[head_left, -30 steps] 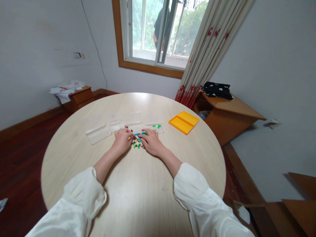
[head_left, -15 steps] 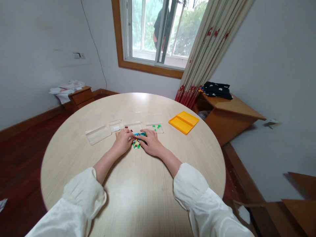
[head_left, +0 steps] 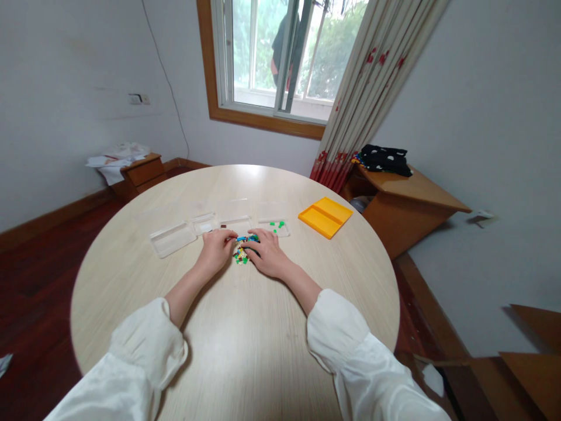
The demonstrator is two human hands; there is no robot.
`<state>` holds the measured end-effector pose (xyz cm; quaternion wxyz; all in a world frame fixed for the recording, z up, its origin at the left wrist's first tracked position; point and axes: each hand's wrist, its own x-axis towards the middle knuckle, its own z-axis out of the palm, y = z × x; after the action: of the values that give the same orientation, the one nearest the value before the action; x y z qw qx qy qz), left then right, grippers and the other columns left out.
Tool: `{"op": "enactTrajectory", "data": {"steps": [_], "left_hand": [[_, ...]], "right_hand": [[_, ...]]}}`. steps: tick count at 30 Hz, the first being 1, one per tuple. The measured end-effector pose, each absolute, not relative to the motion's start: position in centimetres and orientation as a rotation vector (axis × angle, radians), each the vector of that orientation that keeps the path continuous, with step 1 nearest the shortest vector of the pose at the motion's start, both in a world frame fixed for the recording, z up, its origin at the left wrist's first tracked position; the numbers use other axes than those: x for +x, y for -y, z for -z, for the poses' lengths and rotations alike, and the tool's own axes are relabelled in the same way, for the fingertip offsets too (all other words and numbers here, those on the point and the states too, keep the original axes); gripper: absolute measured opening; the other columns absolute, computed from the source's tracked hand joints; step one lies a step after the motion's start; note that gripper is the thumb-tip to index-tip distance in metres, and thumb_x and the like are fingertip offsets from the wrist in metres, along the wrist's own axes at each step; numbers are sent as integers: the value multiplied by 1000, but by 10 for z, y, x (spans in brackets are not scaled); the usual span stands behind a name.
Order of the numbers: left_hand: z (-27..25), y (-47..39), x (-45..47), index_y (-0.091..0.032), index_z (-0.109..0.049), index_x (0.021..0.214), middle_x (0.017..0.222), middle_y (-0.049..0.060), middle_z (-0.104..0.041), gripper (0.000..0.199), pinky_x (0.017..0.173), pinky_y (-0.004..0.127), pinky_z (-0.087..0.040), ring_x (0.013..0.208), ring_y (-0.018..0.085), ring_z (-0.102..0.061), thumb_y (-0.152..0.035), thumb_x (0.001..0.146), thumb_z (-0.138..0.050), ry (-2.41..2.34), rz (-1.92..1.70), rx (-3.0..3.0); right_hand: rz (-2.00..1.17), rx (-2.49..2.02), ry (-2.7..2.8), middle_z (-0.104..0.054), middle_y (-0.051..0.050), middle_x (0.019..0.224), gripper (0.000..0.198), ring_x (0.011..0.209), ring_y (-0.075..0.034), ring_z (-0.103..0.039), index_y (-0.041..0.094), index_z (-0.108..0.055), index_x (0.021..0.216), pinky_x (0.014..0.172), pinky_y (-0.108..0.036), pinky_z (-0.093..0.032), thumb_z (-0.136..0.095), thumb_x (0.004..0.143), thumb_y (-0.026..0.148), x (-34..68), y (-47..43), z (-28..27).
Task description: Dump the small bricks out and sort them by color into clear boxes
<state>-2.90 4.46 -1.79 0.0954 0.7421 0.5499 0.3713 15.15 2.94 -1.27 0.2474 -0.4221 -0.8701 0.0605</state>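
A small heap of mixed building bricks (head_left: 241, 258), green, white, yellow, brown and blue, lies on the round table between my hands. At its left edge, my left hand (head_left: 215, 248) has thumb and fingers pinched together beside a blue piece (head_left: 241, 238); what sits in the pinch is too small to make out. Over the right side of the heap, my right hand (head_left: 269, 254) rests with curved, spread fingers, hiding part of the bricks. Just beyond my hands, a clear tray (head_left: 286, 232) holds several green bricks, and another clear tray (head_left: 236, 222) has a brown brick (head_left: 223, 226).
Two more clear trays, a larger one (head_left: 173, 240) and a smaller one (head_left: 204, 224) with something white in it, stand to the left. A yellow two-part case (head_left: 325, 217) lies open at the right on the pale round table (head_left: 245, 339).
My left hand has drawn slightly left, away from my right fingers, uncovering more of the blue piece. The right hand stays over the heap.
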Motion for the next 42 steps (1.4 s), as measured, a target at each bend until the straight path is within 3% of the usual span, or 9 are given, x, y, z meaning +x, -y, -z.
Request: {"op": "enactTrajectory", "data": {"steps": [9,16,28,42], "left_hand": [[15,-44,-28,-18,-70,78,77,5,-72,20,76,33,-45,72,19,-62,-18,74,-51,-1564,-1182,2118],[13,-42,-25,-17,-70,80,76,3,-71,20,71,29,-45,69,17,-60,-23,73,-53,-1538,-1224,1982],[15,-43,-25,-19,-72,80,84,6,-74,26,78,32,-48,76,19,-62,-23,72,-49,-1494,-1257,1957],[10,-40,-23,-18,-70,78,80,4,-72,19,76,31,-48,75,18,-62,-23,73,-53,-1541,-1222,1949]], "right_hand": [[-196,-1120,2315,-62,-7,106,9,103,-21,-50,18,-68,79,91,-38,-30,-59,82,15,150,-30,10],[-270,-1163,2316,-63,-4,94,7,95,-19,-51,18,-66,78,86,-35,-28,-60,82,16,149,-27,6],[-353,-1187,2277,-64,-4,95,7,95,-19,-53,19,-67,80,85,-35,-30,-62,81,15,148,-29,9],[-354,-1145,2309,-67,-4,97,13,96,-20,-55,21,-72,83,85,-37,-31,-62,77,13,151,-30,8]]}}
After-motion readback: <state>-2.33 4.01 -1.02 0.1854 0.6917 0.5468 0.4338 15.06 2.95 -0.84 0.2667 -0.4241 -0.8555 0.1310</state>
